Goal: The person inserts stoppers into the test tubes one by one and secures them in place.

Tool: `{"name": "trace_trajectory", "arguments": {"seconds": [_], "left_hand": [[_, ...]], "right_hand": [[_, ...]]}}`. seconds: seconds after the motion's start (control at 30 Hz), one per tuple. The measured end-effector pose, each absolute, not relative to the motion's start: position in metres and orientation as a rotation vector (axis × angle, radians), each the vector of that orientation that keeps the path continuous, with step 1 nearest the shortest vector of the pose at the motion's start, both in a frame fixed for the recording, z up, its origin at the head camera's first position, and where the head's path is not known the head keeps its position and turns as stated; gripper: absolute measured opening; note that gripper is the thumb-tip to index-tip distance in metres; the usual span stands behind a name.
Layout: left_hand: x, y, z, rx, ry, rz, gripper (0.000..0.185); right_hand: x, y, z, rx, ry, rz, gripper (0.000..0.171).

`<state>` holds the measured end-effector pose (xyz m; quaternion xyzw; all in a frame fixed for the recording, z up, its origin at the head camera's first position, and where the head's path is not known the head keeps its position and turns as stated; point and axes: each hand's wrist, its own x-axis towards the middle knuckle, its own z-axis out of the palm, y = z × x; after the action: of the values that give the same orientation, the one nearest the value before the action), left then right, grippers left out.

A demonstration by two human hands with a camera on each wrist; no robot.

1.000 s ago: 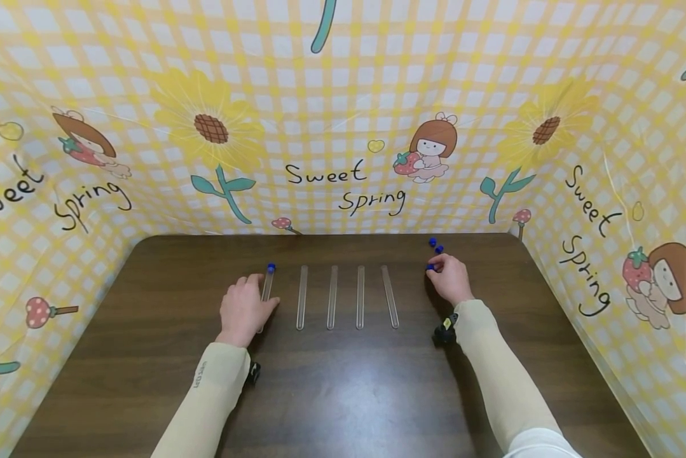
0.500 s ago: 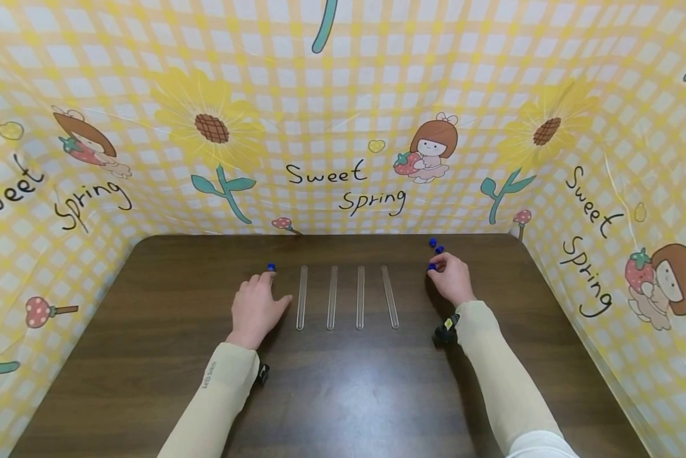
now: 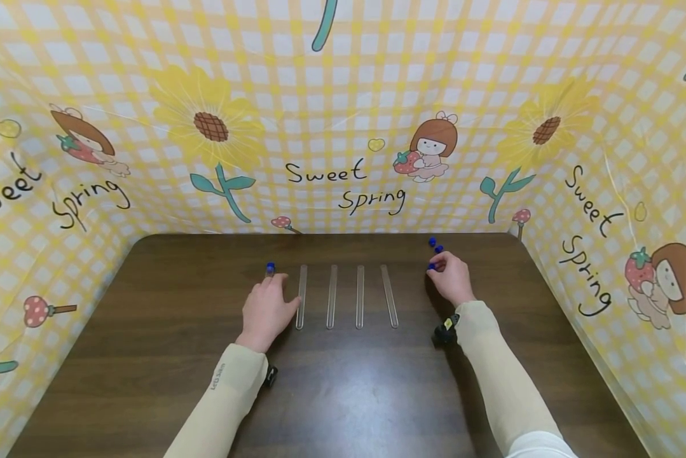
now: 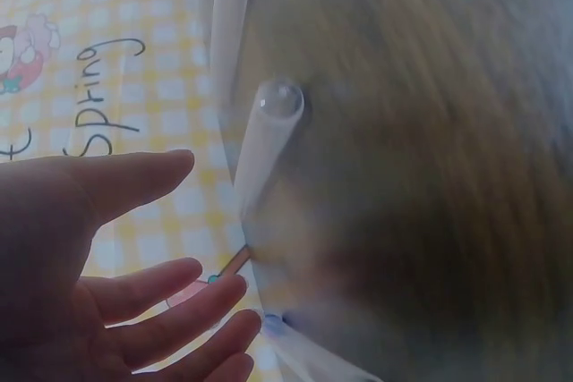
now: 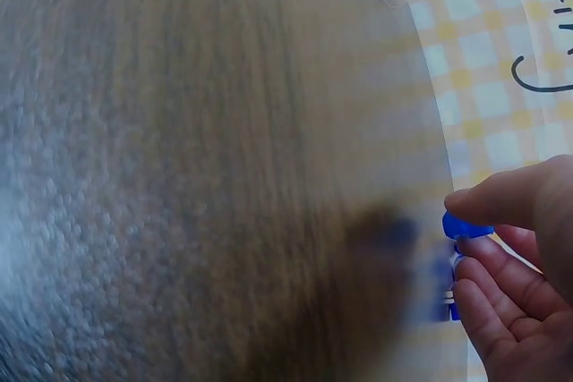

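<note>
My left hand (image 3: 268,312) hovers with fingers spread between a blue-capped test tube (image 3: 270,271), mostly hidden beneath it, and an uncapped clear test tube (image 3: 301,299). In the left wrist view, that uncapped tube (image 4: 269,131) lies beyond the thumb, and nothing is between thumb and fingers. At the back right, my right hand (image 3: 452,280) pinches a small blue cap (image 5: 467,224) between thumb and fingertips. Two more blue caps, one cap (image 3: 432,242) and another cap (image 3: 439,249), lie just beyond that hand.
Three further uncapped test tubes lie in a row across the wooden table (image 3: 343,381): one tube (image 3: 332,296), a second tube (image 3: 360,296), and a slanted third (image 3: 389,296). A checked yellow cloth (image 3: 320,95) encloses the back and sides.
My left hand has let go of the capped test tube and moved right, its thumb now beside the first uncapped tube. My right hand has stayed nearly in place with the cap.
</note>
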<state>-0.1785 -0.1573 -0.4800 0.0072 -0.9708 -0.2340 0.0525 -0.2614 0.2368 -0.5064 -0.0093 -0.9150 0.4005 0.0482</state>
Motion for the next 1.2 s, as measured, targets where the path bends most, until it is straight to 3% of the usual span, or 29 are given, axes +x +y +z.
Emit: {"name": "trace_trajectory", "arguments": {"seconds": [1.2], "left_hand": [[-0.184, -0.138, -0.493, -0.082, -3.015, -0.707, 0.063]], "right_hand": [[-0.260, 0.213, -0.495, 0.013, -2.692, 1.245, 0.022]]}}
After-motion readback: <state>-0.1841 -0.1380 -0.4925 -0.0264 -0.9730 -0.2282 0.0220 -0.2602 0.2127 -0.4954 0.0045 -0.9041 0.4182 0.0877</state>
